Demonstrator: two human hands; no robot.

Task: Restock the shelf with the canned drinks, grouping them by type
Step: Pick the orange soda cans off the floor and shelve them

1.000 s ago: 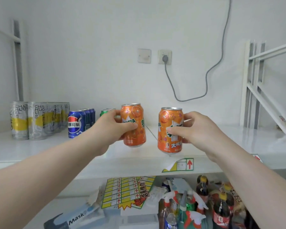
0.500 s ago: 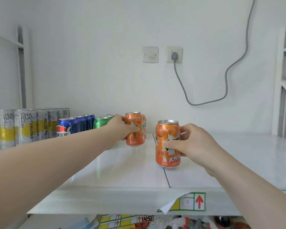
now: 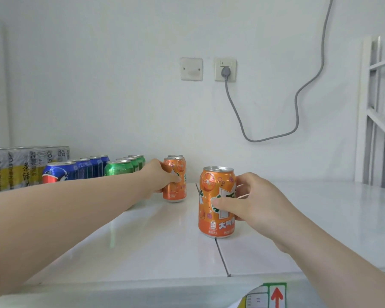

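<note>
R, fwd of far can [image 3: 175,193]: near can [image 3: 211,189].

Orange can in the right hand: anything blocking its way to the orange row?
Nothing visible. The right hand grips the near orange can, standing on the shelf. Only bare shelf lies between it and the far orange can, which the left hand grips at the front of its row.

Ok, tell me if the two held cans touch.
No: the near can in the right hand stands apart from the far can in the left hand, bare shelf between.
</note>
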